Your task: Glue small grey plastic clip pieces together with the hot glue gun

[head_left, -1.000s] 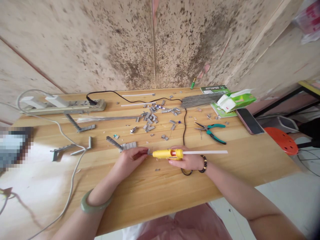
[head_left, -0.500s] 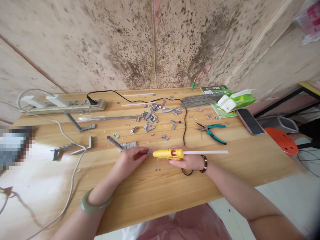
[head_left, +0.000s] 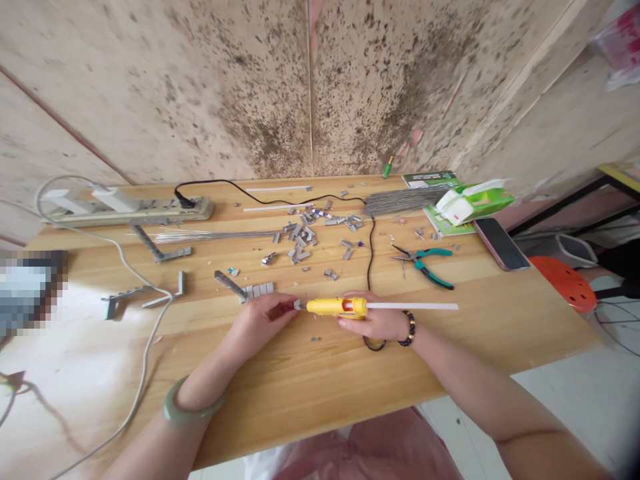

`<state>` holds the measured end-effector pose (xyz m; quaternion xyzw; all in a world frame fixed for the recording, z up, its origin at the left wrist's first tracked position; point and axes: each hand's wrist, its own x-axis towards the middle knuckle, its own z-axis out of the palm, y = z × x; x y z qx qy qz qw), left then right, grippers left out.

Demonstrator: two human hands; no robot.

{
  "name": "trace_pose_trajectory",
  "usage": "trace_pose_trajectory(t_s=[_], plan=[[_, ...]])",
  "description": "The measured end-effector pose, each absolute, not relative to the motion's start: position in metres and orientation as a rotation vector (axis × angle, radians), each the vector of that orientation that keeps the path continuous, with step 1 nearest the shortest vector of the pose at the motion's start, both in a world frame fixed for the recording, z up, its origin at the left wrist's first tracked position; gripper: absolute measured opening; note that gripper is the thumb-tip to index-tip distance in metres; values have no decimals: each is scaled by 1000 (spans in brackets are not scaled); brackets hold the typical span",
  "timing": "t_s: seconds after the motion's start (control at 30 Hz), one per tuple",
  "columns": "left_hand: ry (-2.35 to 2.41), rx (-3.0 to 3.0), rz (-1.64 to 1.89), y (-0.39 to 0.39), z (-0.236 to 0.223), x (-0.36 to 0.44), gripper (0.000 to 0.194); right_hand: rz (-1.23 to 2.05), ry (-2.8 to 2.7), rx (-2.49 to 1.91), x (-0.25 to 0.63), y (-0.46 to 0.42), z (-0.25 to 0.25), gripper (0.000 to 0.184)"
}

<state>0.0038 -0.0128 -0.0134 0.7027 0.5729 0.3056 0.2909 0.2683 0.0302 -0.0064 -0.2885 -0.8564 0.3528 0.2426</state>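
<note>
Glue gun (head_left: 323, 306), yellow, sits at the middle of the head view above the near part of the table (head_left: 325, 393), lying level with its nozzle (head_left: 303, 307) toward the left hand (head_left: 260, 323). The right hand (head_left: 377, 320) is closed around its handle, which the palm mostly hides; whether a finger presses the trigger, I cannot tell. This grip seems chosen to keep the hot tip away from the skin and leave the glue stick (head_left: 413, 306) free to jut out behind, over the right wrist.

The left hand pinches a small grey piece (head_left: 297, 305) between thumb and fingertips, its edge offered to the nozzle, probably so that the other fingers stay clear of the heat. The tip is right at the piece, but contact is too small to make out.

Just beyond the left hand rests a grey angled strip (head_left: 260, 290) with a row of blocks. Loose grey pieces (head_left: 300, 237) lie heaped further back, seemingly within easy reach of both hands. Pliers (head_left: 419, 263) lie open to the right, handy for that side. A black cord (head_left: 371, 260) runs down toward the right hand, slack enough, it appears, to let the tool turn freely.
</note>
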Motion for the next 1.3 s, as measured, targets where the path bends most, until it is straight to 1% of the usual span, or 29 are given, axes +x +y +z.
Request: trace_pose_trajectory(t_s=[0.2,0.43,0.57,0.73,0.9,1.07,1.3], plan=[[1516,1900,827,-13,-13,4,20,962,-2320,-874,269,30,-8,15],[1506,1909,806,-12,-15,3,19,976,-2346,-794,268,30,-5,10],[1498,1943,813,-12,-13,4,18,996,-2320,-849,268,30,-6,12],[1503,1939,810,-12,-12,3,18,974,-2362,-799,269,31,-7,12],[1493,1926,828,-12,-16,2,19,980,-2332,-878,268,30,-8,12],[1494,1937,810,-12,-14,3,18,976,-2362,-799,268,30,-6,13],[1502,1970,807,-12,-10,3,18,984,-2347,-860,269,31,-9,13]])
